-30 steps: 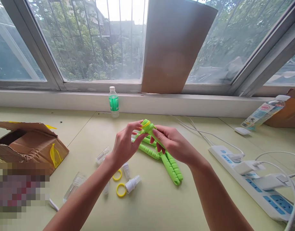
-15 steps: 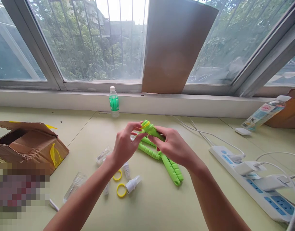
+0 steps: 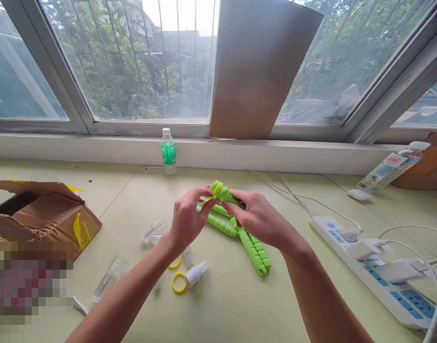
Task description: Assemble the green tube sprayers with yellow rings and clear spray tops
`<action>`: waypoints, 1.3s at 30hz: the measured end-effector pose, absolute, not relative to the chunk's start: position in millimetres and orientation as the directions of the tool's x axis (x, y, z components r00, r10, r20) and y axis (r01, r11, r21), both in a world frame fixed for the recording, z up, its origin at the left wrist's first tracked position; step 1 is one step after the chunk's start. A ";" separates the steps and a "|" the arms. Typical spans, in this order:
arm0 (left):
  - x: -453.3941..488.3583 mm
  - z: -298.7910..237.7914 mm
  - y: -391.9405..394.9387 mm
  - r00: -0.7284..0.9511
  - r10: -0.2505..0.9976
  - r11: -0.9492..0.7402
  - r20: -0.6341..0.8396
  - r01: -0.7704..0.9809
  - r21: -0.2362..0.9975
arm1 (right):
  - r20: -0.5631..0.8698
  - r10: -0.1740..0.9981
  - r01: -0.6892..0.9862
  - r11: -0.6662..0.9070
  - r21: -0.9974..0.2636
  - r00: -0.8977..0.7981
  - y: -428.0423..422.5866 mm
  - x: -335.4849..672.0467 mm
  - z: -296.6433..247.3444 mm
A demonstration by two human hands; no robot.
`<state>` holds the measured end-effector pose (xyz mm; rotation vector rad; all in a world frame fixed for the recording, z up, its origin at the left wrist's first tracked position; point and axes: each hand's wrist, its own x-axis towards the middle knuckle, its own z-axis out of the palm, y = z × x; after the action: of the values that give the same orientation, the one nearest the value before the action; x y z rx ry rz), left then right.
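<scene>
Above the table I hold a green plastic handle (image 3: 223, 193) tilted up to the left. A yellow ring (image 3: 217, 189) sits around its threaded end. My right hand (image 3: 256, 212) is wrapped around the handle's body. The thumb and fingers of my left hand (image 3: 190, 212) are closed at the threaded end, beside the ring; their exact contact is partly hidden. Beneath my hands lie several more green handles (image 3: 252, 250) with ridged sides. Nearer me are loose yellow rings (image 3: 179, 283), a white plastic fitting (image 3: 197, 273) with a clear tip, and clear ribbed caps (image 3: 109, 278).
An open cardboard box (image 3: 57, 214) stands at the left. On the right, a white power strip (image 3: 375, 271) has plugs and cables. A green-labelled bottle (image 3: 169, 151) stands by the sill; another bottle (image 3: 393, 166) leans against a box at far right.
My left hand has shifted slightly right and its fingers have closed in around the handle's threaded end. The right hand is nearly still, and the ring remains on the handle.
</scene>
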<state>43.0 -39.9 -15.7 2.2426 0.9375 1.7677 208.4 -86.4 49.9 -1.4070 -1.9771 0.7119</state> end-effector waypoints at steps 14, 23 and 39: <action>35.8 -1.4 -43.8 0.259 0.598 -0.800 0.759 0.248 0.546 | -0.059 0.954 0.488 0.096 -0.868 -0.293 -87.5 213.0 54.2; 27.6 8.5 -43.3 0.247 0.606 -0.794 0.756 0.250 0.554 | 0.001 0.959 0.350 0.105 -0.931 -0.285 -85.3 213.4 50.6; 24.9 4.3 -37.2 0.281 0.567 -0.813 0.775 0.344 0.470 | 0.013 0.971 0.450 0.124 -0.885 -0.241 -86.4 210.8 51.2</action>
<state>24.9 -37.2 4.3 2.3371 0.8454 1.5511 210.8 -86.4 51.2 -1.3779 -1.7756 1.0587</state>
